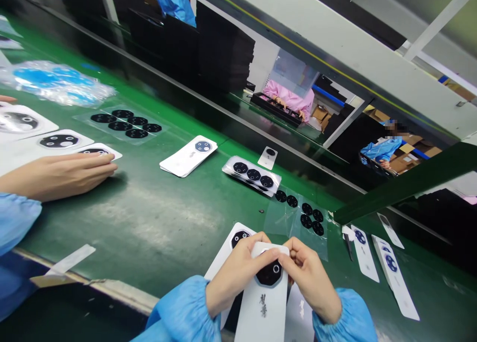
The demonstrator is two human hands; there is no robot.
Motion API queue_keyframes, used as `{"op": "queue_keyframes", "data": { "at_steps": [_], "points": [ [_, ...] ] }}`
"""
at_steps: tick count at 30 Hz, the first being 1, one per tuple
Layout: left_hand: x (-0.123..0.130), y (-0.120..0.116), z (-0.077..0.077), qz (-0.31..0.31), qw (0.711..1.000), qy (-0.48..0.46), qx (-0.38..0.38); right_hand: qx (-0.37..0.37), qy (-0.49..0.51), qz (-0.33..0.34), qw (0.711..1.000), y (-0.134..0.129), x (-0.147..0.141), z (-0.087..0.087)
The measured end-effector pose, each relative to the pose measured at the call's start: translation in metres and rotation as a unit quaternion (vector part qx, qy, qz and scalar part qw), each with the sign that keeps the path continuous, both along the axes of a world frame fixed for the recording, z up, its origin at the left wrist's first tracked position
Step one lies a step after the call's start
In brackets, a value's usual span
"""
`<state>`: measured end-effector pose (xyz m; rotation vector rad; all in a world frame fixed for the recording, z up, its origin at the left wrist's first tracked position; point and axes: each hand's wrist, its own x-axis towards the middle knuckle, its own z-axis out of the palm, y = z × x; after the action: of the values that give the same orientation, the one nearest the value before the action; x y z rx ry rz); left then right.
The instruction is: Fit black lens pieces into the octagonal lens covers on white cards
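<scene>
Between my two hands is a white phone back panel (257, 319) with dark lettering and a black, eight-sided camera disc (267, 277) near its top. My left hand (240, 265) pinches the panel's upper left edge, its thumb lying over the top of the disc. At the upper right, my right hand (311, 277) is closed on the same panel, with its thumb by the disc's edge. Its other fingers are partly hidden behind. Beneath lie further white panels (223, 252), one with a black disc showing beside my left hand.
A co-worker's hand (70, 173) rests on white panels at the left. Black discs on clear sheets (126, 123) (313, 217), a panel stack (186, 158), a wrapped bundle (248, 180) and more panels (398, 282) lie about. A green post (402, 185) stands right.
</scene>
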<state>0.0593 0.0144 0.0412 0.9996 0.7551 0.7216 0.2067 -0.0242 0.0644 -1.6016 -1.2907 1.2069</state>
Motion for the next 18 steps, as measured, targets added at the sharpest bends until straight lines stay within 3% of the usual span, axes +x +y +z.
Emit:
{"op": "queue_keyframes", "data": {
  "at_steps": [5, 10, 18],
  "points": [
    [0.001, 0.004, -0.003, 0.015, 0.999, 0.011, -0.029, -0.047, 0.040, 0.022, 0.998, -0.001, 0.001, 0.005],
    [-0.004, 0.011, -0.008, 0.032, 0.999, 0.010, -0.019, -0.113, 0.098, 0.057, 0.987, -0.010, 0.010, -0.001],
    [-0.011, -0.002, -0.007, -0.075, 0.993, -0.069, -0.062, -0.075, 0.093, 0.023, 0.993, -0.019, 0.017, -0.008]
  ]
}}
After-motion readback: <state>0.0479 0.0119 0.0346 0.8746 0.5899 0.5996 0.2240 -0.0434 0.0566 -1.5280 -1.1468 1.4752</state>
